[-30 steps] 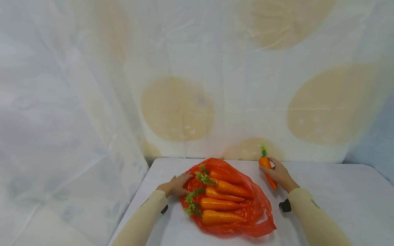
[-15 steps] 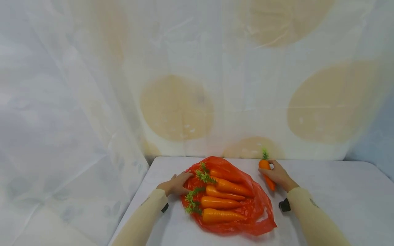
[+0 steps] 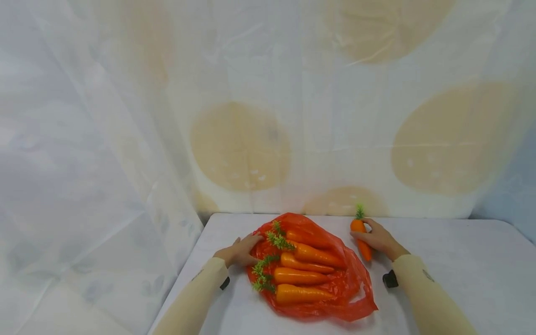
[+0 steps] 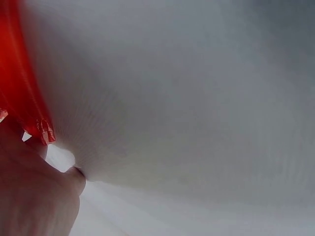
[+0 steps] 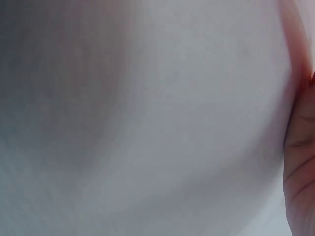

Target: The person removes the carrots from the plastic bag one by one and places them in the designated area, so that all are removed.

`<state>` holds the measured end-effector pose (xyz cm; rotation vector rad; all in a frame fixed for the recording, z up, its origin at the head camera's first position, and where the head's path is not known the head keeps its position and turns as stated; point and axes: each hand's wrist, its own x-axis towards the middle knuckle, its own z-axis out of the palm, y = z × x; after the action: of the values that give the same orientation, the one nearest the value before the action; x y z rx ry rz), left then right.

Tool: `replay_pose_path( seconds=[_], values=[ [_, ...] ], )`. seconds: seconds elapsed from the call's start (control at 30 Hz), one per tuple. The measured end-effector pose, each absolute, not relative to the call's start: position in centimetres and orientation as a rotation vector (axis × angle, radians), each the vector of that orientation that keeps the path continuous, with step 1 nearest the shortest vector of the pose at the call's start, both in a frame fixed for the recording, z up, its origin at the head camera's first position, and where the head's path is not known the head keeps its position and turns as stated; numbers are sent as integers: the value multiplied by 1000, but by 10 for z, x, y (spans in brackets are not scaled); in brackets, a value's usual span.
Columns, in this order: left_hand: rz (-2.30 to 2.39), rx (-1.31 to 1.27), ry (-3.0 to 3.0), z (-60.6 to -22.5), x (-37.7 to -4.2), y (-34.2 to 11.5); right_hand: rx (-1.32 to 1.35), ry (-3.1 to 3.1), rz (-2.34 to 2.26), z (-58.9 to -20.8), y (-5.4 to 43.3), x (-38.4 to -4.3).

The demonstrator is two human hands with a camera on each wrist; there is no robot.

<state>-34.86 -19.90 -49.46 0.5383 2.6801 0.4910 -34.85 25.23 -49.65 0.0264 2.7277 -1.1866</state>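
My right hand [image 3: 378, 238] grips an orange carrot [image 3: 358, 226] with a green tuft at its top, fingers on one side and thumb on the other. The carrot stands at a slant, tuft toward the wall, right of the red plastic bag [image 3: 356, 279]. On that bag lie several more carrots [image 3: 300, 276], side by side, their green leafy tops toward the left. My left hand [image 3: 240, 252] rests at the bag's left edge, thumb and fingers spread. In the left wrist view, that hand [image 4: 37, 191] touches the red plastic [image 4: 17, 73].
A white table [image 3: 452, 270] carries everything. Behind it hangs a pale sheet [image 3: 339, 116] with large tan round patches, and another pale sheet [image 3: 83, 186] runs along the left side.
The carrot in my right hand has come down slightly and its lower tip has swung a little left. The left hand and the bag have stayed put.
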Motion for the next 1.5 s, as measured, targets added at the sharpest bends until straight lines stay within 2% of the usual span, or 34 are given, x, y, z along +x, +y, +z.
replay_pose_path(
  seconds=[0.87,1.5],
  values=[
    [485,564,2705,-490,-347,-200,17,2710,-1191,-497,255,-352],
    [493,585,2698,-502,-351,-211,70,2682,-1178,-495,258,-347]
  ],
)
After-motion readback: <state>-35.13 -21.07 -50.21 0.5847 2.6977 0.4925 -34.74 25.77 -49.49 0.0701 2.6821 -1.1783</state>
